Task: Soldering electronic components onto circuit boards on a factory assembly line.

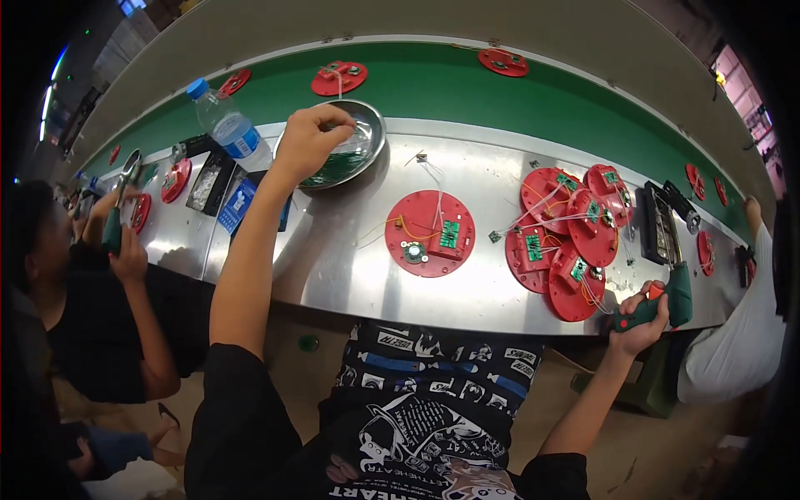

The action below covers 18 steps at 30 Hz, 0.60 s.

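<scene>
Over a metal bowl (pixel 380 148), our left hand (pixel 312 142) curls its fingers; we cannot tell whether they pinch anything. Our right hand (pixel 643 327) wraps firmly around a green power tool (pixel 681 293). Between our hands lies a wired red disc (pixel 417 215); just beyond the right, overlapping red discs (pixel 590 243); beside the left, a plastic bottle (pixel 236 135).

Left hand (pixel 310 137) hides part of the bowl (pixel 375 137) — anything between the fingers (pixel 333 115) indiscernible.
</scene>
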Each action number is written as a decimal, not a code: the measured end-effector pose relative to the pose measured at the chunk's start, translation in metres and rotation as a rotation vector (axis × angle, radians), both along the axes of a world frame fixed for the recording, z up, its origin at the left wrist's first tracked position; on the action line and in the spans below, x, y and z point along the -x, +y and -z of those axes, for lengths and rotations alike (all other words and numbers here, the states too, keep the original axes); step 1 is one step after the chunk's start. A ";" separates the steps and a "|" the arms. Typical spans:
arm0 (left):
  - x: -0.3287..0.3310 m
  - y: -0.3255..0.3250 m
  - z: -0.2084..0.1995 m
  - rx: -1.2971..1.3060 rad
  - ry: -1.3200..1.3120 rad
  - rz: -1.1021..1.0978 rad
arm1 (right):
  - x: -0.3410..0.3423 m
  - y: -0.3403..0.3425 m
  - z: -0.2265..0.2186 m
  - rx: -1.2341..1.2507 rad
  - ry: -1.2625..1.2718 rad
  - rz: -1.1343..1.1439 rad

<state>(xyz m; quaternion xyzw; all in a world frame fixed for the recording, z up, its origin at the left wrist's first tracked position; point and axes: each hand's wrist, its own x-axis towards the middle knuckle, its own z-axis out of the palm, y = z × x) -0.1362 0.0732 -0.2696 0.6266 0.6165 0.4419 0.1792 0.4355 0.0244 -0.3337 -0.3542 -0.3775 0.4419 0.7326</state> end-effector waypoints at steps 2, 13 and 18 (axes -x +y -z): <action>0.002 0.002 -0.001 0.000 -0.073 0.016 | -0.005 -0.001 0.001 -0.021 0.018 -0.054; -0.032 -0.029 -0.011 -0.161 -0.097 -0.078 | 0.002 -0.009 -0.002 -0.126 -0.030 -0.116; -0.089 -0.065 -0.014 -0.090 -0.256 -0.020 | 0.037 -0.048 -0.012 -0.145 -0.028 -0.292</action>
